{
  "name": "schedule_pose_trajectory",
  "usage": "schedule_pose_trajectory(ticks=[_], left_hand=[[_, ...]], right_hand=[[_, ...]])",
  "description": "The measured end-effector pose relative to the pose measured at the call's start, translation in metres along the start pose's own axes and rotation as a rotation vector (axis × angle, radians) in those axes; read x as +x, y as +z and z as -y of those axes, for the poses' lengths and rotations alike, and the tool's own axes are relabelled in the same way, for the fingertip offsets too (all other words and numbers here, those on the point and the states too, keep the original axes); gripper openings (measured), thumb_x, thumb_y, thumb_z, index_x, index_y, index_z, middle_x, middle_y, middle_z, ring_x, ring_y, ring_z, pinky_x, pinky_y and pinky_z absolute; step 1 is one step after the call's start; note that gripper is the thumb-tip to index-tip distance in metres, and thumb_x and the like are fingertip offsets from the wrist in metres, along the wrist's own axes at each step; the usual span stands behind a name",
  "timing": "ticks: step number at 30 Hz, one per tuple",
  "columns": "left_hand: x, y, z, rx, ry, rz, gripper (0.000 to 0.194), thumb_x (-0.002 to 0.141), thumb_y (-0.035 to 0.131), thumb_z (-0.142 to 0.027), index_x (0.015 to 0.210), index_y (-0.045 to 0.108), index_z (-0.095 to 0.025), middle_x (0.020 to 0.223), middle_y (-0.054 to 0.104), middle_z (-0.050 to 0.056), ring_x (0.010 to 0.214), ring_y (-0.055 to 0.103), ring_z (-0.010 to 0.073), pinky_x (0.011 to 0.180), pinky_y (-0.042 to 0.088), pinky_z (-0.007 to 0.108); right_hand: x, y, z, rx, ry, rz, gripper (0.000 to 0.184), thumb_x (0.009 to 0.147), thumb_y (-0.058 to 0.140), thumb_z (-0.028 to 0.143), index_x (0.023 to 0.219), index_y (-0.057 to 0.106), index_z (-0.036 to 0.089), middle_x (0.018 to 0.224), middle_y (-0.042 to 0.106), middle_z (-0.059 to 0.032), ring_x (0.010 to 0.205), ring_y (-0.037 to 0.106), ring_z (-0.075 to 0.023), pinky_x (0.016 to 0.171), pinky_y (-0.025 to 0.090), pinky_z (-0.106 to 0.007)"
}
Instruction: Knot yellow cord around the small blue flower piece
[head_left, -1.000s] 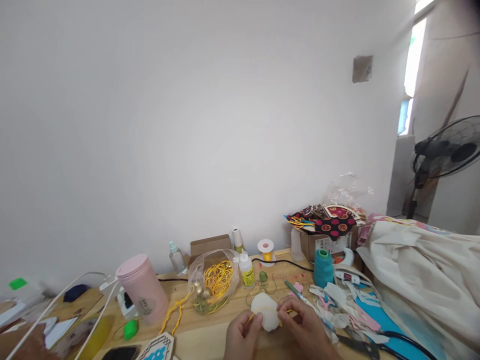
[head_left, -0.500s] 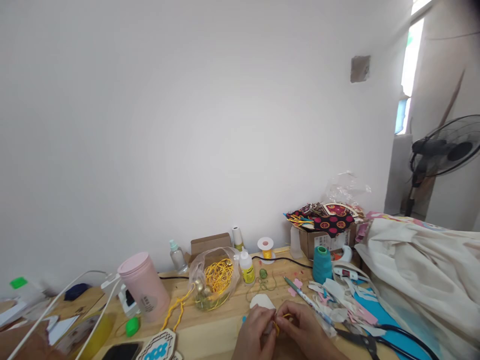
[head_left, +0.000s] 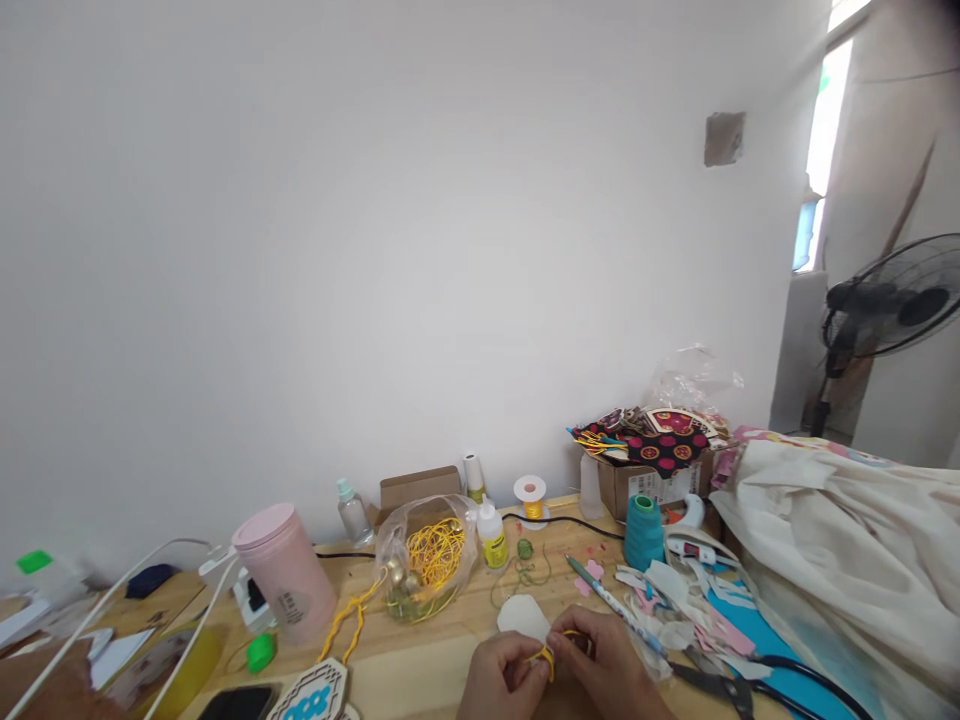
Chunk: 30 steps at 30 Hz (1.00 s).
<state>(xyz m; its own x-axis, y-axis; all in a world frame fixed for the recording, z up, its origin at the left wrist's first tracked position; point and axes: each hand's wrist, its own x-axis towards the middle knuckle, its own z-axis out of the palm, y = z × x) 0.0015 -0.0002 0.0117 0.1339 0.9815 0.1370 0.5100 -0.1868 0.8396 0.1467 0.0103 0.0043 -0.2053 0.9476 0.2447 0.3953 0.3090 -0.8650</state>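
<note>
At the front of the wooden table, my left hand [head_left: 501, 676] and my right hand [head_left: 600, 660] meet, fingertips pinched together. Between them is a yellow cord [head_left: 550, 658], with a small loop showing above the right fingers. Both hands are closed on it; the rest of the cord is hidden by the fingers. Just beyond the left fingertips lies a white rounded piece [head_left: 523, 617]. A patterned pen [head_left: 611, 597] lies past my right hand, and black-handled scissors [head_left: 739, 682] are to its right.
A clear bag of yellow cord and gold bells [head_left: 435, 555] stands left of centre, beside a glue bottle [head_left: 492, 535]. A pink canister [head_left: 289, 575] is farther left. A teal thread spool [head_left: 644, 533] and fabric scraps [head_left: 686, 605] lie right. A fan [head_left: 885, 300] stands far right.
My left hand has shifted slightly left and down, uncovering more of the white piece and the yellow cord. My right hand has moved little.
</note>
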Motion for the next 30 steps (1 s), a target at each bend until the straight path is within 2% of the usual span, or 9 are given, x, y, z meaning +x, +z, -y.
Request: schedule_pose_trajectory(ticks=[4,11,15,20,23,30], left_hand=[[0.000,0.001,0.003,-0.146,-0.059,0.015,0.026,0.062,0.054,-0.033,0.071,0.066,-0.012,0.051,0.055,0.001,0.044,0.039,0.0093,0.042,0.029,0.018],[0.005,0.001,0.009,-0.160,-0.101,0.031,0.024,0.061,0.055,-0.032,0.064,0.065,-0.010,0.044,0.050,-0.001,0.041,0.032,0.0069,0.039,0.023,0.018],[0.006,0.005,0.016,-0.194,-0.146,0.011,0.025,0.057,0.058,-0.034,0.060,0.065,-0.010,0.044,0.055,0.001,0.041,0.038,0.0083,0.040,0.027,0.018],[0.007,0.008,0.016,-0.216,-0.118,-0.055,0.026,0.056,0.058,-0.037,0.054,0.065,-0.011,0.045,0.058,0.002,0.041,0.042,0.0094,0.041,0.030,0.019],[0.006,0.008,0.017,-0.267,-0.132,-0.046,0.027,0.055,0.059,-0.037,0.055,0.064,-0.011,0.043,0.058,0.002,0.040,0.041,0.0088,0.039,0.028,0.019],[0.004,0.004,0.014,-0.362,-0.118,-0.021,0.023,0.057,0.057,-0.033,0.053,0.064,-0.011,0.047,0.061,0.003,0.045,0.048,0.0111,0.045,0.033,0.019]], right_hand=[[0.000,0.002,-0.002,-0.055,0.018,-0.004,0.024,0.074,0.043,0.033,0.067,0.059,0.017,0.058,0.056,0.0015,0.054,0.046,-0.0106,0.048,0.031,-0.019],[0.000,-0.001,0.002,-0.189,0.013,0.000,0.021,0.073,0.044,0.032,0.068,0.059,0.019,0.061,0.059,0.0013,0.058,0.049,-0.0119,0.049,0.030,-0.020],[0.000,-0.005,0.008,-0.271,0.022,-0.008,0.016,0.072,0.046,0.026,0.065,0.058,0.020,0.062,0.060,0.0015,0.059,0.051,-0.0117,0.051,0.030,-0.020],[0.000,-0.006,0.014,-0.293,0.058,-0.035,0.016,0.072,0.045,0.025,0.064,0.058,0.020,0.062,0.061,0.0015,0.058,0.051,-0.0114,0.052,0.030,-0.020],[0.001,-0.005,0.013,-0.281,0.062,-0.020,0.018,0.072,0.045,0.026,0.063,0.058,0.019,0.061,0.061,0.0014,0.057,0.051,-0.0112,0.050,0.030,-0.019],[0.001,-0.004,0.008,-0.256,0.026,0.006,0.019,0.073,0.045,0.028,0.063,0.058,0.019,0.059,0.059,0.0012,0.057,0.050,-0.0113,0.050,0.030,-0.019]])
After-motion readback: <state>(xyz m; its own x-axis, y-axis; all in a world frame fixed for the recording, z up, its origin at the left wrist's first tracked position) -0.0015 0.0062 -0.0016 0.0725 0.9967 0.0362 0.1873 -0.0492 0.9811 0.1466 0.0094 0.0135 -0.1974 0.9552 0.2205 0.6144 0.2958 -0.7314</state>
